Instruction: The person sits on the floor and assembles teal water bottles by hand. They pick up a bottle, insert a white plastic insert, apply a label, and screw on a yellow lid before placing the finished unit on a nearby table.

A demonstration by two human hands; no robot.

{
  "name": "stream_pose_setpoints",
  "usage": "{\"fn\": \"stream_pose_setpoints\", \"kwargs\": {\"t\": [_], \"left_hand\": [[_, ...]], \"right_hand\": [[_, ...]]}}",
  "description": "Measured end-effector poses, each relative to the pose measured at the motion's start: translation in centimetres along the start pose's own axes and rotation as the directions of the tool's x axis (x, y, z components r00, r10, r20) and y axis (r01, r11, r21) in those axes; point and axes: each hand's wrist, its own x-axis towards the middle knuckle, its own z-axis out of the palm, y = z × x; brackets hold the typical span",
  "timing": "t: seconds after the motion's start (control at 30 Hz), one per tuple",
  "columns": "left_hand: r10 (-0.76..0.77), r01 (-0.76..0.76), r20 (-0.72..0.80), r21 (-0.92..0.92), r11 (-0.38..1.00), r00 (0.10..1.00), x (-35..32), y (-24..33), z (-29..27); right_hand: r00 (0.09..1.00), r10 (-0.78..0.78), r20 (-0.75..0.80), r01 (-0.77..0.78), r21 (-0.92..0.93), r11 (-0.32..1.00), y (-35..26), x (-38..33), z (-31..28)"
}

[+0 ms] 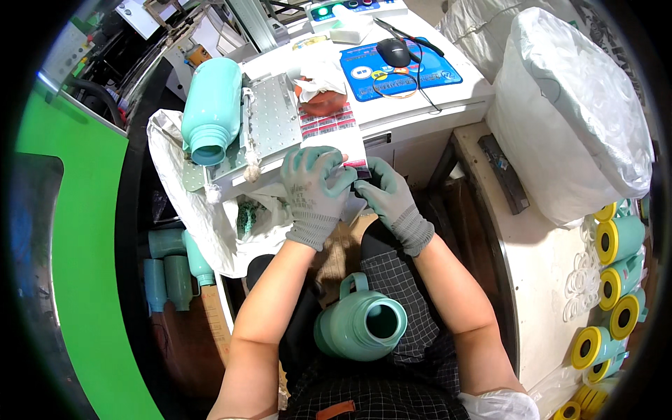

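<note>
Peeling a label off the sticker sheet point(341, 133) at the bench edge: left hand point(313, 187) pinching its corner, right hand point(389, 196) gripping the backing; lifting slowly, keeping it flat, flask point(360, 323) waiting in the lap.

A white workbench point(392, 105) occupies the upper centre of the frame, carrying a blue mat point(420, 70) with a black mouse point(394, 52) on it. A perforated metal plate point(269, 119) sits at the bench's left end. A green panel point(77, 231) curves down the left side. At the upper right stands a large white sack point(581, 112). A pale side table point(546, 259) runs down the right. Lighting is bright and even.
</note>
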Motion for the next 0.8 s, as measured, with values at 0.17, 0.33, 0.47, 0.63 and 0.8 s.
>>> {"fn": "stream_pose_setpoints", "kwargs": {"t": [0.17, 0.33, 0.47, 0.63, 0.8], "left_hand": [[-0.039, 0.038, -0.007, -0.037, 0.999, 0.999, 0.2, -0.1, -0.2], [-0.017, 0.017, 0.002, -0.11, 0.994, 1.0, -2.2, 1.8, -2.6], [-0.501, 0.532, 0.238, -0.597, 0.6, 0.832, -11.9, 6.0, -7.8], [-0.143, 0.416, 0.391, -0.855, 0.308, 0.909, -16.9, 11.0, -10.8], [0.306, 0.081, 0.305, -0.814, 0.575, 0.902, -16.3, 16.0, -11.9]], "right_hand": [[1.0, -0.009, 0.005, 0.009, -0.05, 0.999, 0.5, 0.3, 0.2], [0.998, -0.021, -0.053, 0.024, 0.059, 0.998, -1.0, -3.1, 0.2], [0.952, 0.215, -0.22, -0.144, 0.298, 0.944, -4.5, -12.7, -3.5], [0.558, 0.777, 0.291, -0.82, 0.049, 0.57, -6.3, -25.4, -8.4], [0.696, 0.692, 0.189, -0.713, 0.292, 0.637, -4.2, -32.4, -3.7]]}}
